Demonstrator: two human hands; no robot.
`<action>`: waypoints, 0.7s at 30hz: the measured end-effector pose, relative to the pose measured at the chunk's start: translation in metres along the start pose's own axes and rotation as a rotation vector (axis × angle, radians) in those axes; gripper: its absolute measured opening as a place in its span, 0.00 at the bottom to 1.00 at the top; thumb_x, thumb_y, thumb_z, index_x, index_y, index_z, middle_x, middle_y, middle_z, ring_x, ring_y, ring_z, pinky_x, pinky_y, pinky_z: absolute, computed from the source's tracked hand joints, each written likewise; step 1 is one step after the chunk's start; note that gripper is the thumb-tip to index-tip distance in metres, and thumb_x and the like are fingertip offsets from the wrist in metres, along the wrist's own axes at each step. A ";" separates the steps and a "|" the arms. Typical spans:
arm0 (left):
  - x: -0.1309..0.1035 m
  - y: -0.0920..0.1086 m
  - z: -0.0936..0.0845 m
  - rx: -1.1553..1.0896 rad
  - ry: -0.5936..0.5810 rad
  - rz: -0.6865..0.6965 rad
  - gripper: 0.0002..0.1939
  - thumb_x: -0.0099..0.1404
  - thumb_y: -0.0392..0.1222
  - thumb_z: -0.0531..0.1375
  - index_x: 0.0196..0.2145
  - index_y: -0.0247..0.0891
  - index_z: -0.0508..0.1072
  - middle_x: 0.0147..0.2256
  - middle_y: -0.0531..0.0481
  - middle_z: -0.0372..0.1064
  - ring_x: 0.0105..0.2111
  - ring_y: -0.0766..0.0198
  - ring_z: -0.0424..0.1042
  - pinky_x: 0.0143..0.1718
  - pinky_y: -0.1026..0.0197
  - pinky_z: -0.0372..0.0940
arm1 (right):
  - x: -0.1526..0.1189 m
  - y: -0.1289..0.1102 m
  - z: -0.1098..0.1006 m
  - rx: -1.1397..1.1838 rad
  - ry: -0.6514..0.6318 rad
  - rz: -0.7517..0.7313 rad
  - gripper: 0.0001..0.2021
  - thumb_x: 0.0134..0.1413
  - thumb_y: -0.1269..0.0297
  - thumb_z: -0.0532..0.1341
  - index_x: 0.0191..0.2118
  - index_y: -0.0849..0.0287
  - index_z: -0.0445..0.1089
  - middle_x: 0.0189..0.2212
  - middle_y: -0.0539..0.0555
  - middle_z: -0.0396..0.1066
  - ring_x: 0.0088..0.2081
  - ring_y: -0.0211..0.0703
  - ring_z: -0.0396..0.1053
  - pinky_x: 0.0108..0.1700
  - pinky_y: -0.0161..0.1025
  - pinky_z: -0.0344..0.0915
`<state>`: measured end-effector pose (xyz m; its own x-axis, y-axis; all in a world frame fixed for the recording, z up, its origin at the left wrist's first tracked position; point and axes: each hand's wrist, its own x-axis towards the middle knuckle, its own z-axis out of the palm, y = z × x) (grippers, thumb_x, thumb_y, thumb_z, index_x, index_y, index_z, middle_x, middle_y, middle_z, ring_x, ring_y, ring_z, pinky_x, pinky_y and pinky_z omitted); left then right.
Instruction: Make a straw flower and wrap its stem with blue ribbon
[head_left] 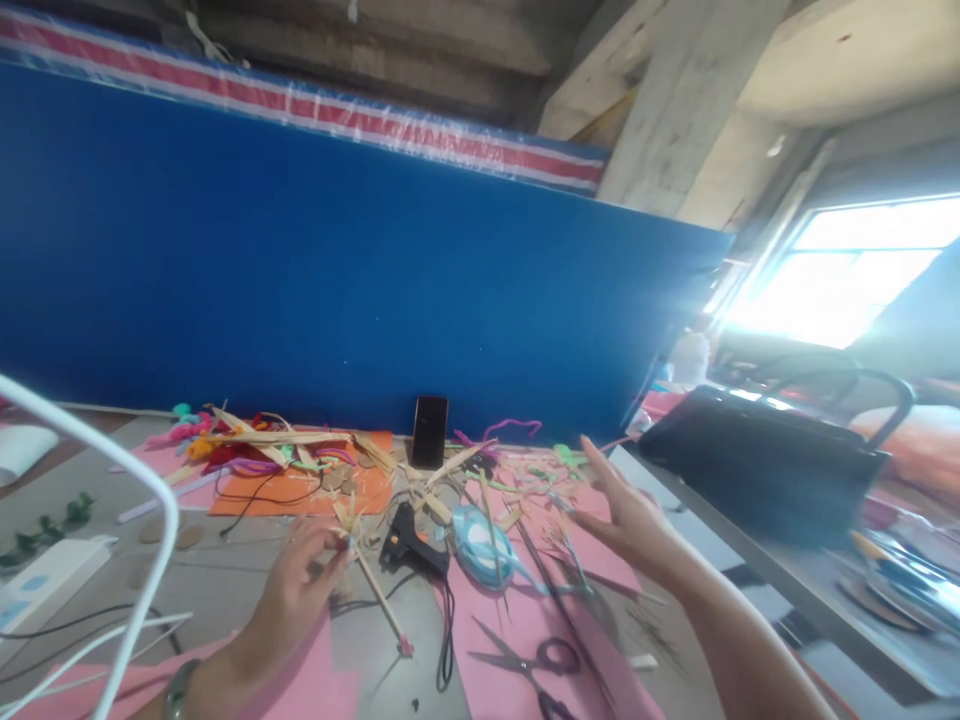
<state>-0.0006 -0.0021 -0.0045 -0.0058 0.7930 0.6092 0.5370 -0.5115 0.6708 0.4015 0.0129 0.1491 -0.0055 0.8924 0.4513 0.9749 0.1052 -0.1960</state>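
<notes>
My left hand (pixel 300 570) is closed in a pinch around a thin stick (pixel 379 590), which has pale straw-like strips at its upper end and a small pink piece at its lower end. To its right lies a black glue gun (pixel 412 545) on the table. My right hand (pixel 619 510) reaches over the pink paper (pixel 600 545) with thumb and fingers apart and nothing visible between them. Bits of green and pale material lie near its fingertips. A roll of light blue ribbon (pixel 484 545) and open scissors (pixel 525 662) rest between the hands.
A phone (pixel 430 432) leans upright against the blue partition (pixel 360 270). Colourful craft scraps and dry husks (pixel 285 440) pile on orange paper (pixel 255 495). A white cable (pixel 161 500) crosses the left side above a power strip (pixel 52 585). A black bag (pixel 757 460) stands right.
</notes>
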 end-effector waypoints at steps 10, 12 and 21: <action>-0.003 -0.007 -0.001 0.027 -0.035 0.011 0.12 0.64 0.48 0.58 0.26 0.40 0.70 0.32 0.49 0.72 0.39 0.57 0.70 0.52 0.52 0.59 | -0.070 0.066 0.055 -0.169 -0.545 0.341 0.11 0.54 0.62 0.58 0.24 0.59 0.71 0.25 0.57 0.73 0.27 0.46 0.69 0.28 0.37 0.52; -0.003 -0.009 -0.001 0.024 -0.033 0.012 0.12 0.64 0.48 0.58 0.27 0.40 0.70 0.32 0.49 0.72 0.39 0.57 0.70 0.53 0.51 0.59 | -0.073 0.067 0.065 -0.096 -0.505 0.377 0.18 0.59 0.58 0.54 0.21 0.59 0.69 0.23 0.57 0.72 0.25 0.44 0.68 0.27 0.37 0.51; 0.000 0.000 -0.004 -0.023 -0.003 0.005 0.12 0.64 0.49 0.58 0.26 0.40 0.71 0.32 0.48 0.72 0.38 0.57 0.71 0.51 0.52 0.62 | -0.068 0.071 0.085 -0.029 -0.359 0.385 0.09 0.49 0.71 0.56 0.20 0.60 0.66 0.19 0.53 0.68 0.23 0.40 0.63 0.26 0.35 0.50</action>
<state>-0.0036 -0.0029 -0.0027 -0.0011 0.7915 0.6112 0.5174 -0.5226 0.6776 0.4526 -0.0026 0.0308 0.2839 0.9586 0.0240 0.9271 -0.2680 -0.2622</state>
